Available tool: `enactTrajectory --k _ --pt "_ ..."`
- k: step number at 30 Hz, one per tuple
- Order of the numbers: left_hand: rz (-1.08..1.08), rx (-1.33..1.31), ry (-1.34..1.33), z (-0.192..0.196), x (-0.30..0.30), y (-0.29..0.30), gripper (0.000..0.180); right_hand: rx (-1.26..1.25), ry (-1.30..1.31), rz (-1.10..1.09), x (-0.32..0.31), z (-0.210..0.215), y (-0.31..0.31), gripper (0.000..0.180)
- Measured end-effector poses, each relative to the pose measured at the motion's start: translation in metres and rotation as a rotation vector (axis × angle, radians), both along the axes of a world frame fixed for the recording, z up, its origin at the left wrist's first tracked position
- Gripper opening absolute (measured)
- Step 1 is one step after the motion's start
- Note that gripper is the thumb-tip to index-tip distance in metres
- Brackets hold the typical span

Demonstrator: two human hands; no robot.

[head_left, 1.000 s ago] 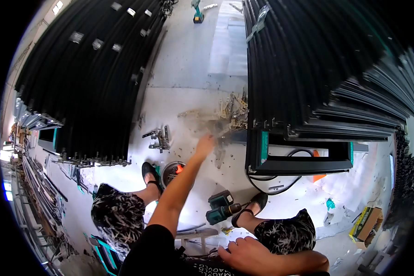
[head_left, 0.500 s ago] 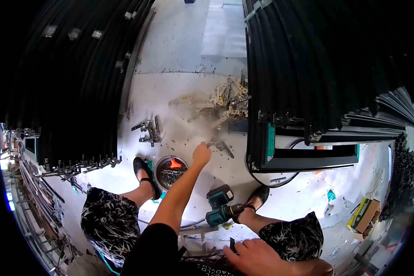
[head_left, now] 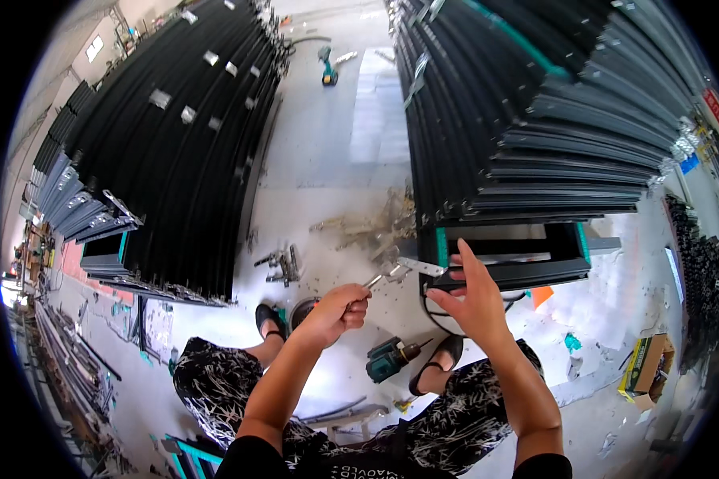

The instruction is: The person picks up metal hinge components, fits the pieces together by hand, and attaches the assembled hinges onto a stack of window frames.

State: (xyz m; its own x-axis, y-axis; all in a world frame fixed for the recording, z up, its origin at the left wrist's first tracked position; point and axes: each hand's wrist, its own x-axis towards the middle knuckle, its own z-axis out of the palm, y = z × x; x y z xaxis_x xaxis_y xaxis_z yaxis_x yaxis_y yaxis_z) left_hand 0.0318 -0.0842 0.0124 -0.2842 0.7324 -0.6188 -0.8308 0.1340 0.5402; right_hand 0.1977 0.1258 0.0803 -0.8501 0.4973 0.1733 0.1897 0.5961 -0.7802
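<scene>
My left hand [head_left: 339, 313] is closed in a fist round one end of a thin silver metal hinge arm [head_left: 414, 266], which points away to the right toward the black frame's near corner. My right hand [head_left: 473, 299] is raised beside the arm's far end, thumb and fingers apart. Whether it touches the metal I cannot tell. Behind them on the floor lies a heap of similar hinge arms [head_left: 367, 227], and a smaller group of metal pieces [head_left: 282, 263] is to the left. A round bowl [head_left: 299, 310] is partly hidden by my left hand and wrist.
Tall stacks of black frames stand at left [head_left: 176, 160] and right [head_left: 487, 152]. A teal-and-black drill [head_left: 390, 359] lies between my feet. Another drill [head_left: 327, 70] stands farther up the aisle. An open yellow-and-brown carton [head_left: 649, 369] is at the right.
My left hand has come up from the floor with a hinge arm in it. From my lap, my right hand has moved forward and opened. The view has tilted up.
</scene>
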Motion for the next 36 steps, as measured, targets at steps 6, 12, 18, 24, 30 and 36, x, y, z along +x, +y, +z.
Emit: enactTrajectory --k 6,12,18,24,30,36 --pt "-0.152 0.128 0.299 0.099 0.046 -0.006 0.026 -0.432 0.488 0.227 -0.01 0.024 -0.003 0.021" --pt "-0.066 0.435 0.491 0.14 0.06 -0.013 0.08 -0.999 0.727 0.167 -0.01 0.042 -0.01 0.01" --pt "0.203 0.356 1.264 0.134 0.086 0.045 0.048 -1.295 0.785 0.269 -0.014 0.04 -0.013 0.014" --pt "0.483 0.274 1.467 0.21 0.061 0.081 0.016 -1.142 0.764 0.182 -0.005 0.061 -0.016 0.025" --pt "0.551 0.294 1.928 0.373 0.017 0.145 0.024 -1.087 0.401 0.236 -0.013 0.038 -0.027 0.023" --pt "0.477 -0.112 2.227 0.431 0.02 0.204 0.031 -1.088 0.288 0.312 -0.022 0.028 -0.031 0.023"
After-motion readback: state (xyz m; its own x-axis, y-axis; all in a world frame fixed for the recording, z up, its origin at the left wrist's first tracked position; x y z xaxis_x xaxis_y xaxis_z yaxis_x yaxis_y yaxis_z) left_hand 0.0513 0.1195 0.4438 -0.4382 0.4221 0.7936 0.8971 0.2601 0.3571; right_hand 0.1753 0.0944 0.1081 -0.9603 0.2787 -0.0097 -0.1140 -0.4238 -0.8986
